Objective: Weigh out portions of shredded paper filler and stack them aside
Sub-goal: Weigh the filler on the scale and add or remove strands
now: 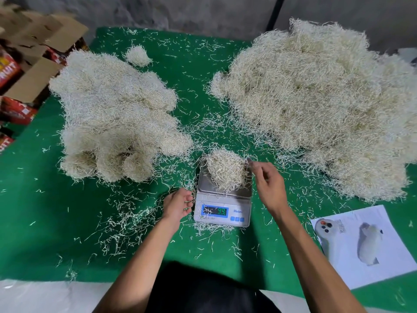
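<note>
A small digital scale [223, 212] with a steel platform stands on the green table near me, its blue display lit. A rounded clump of cream shredded paper [225, 170] sits on the platform. My right hand [268, 184] hovers at the clump's right side, fingers pinched on a few strands of the filler. My left hand [178, 203] rests just left of the scale, fingers loosely curled, apparently holding nothing. A big loose heap of filler [316, 98] lies to the right. Stacked rounded portions [112, 114] lie to the left.
Loose strands are scattered over the green table cover [56, 211]. A printed sheet with pictures [365, 245] lies at the right front. Open cardboard boxes [29, 71] stand off the table's left edge. One small portion [137, 55] sits alone at the back.
</note>
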The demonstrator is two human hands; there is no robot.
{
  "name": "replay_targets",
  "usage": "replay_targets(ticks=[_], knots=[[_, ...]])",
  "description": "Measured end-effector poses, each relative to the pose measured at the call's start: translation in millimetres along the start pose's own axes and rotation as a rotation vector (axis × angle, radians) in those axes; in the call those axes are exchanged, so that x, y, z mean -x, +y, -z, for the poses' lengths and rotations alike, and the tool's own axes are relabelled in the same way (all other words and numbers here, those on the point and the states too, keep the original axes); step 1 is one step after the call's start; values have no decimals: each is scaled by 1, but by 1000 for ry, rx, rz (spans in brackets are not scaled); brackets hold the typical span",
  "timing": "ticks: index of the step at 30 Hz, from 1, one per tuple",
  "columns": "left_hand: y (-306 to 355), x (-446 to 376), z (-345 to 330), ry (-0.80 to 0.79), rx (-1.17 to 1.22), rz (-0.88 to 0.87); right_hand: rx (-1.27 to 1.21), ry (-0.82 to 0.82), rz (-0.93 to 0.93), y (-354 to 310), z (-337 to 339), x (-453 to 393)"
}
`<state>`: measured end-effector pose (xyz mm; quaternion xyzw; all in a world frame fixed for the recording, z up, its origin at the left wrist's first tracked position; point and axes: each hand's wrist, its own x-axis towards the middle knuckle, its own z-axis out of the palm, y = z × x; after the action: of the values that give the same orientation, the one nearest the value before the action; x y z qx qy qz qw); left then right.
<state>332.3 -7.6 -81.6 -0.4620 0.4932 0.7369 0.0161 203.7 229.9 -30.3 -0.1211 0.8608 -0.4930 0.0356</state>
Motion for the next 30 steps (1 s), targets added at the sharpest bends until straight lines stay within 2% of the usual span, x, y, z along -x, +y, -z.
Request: replay_targets(ticks=[3,4,7,9,11,16,20,23,25,30], knots=[[-10,-2,9,24,-123,-78,-19,63,-75,18,-7,14],[-14,-3,14,77,-289,-180,-39,86,-118,24,-9,18],[-26,-11,35,334,-1066,-514,-94,144,-222,39,-13,32],[-27,-18,47,307,-1235,-459,-105,151,-264,46,-16,40],[-30,-28,52,157,-1279,-390,-119,140,-290,51,-20,46],[-27,-45,34,-155,-1470,-494,-142,96,-303,59,-26,57],[3,-63,13,-198,-1529,-529,-148,81,-313,62,-28,63],[17,-72,6,-294,-1555,-491,-133,72,-308,63,-29,68],[13,-71,11,-326,-1566,-527,-146,76,-315,65,-29,71],[-27,-53,44,-313,-1428,-682,-164,95,-356,71,-30,79]])
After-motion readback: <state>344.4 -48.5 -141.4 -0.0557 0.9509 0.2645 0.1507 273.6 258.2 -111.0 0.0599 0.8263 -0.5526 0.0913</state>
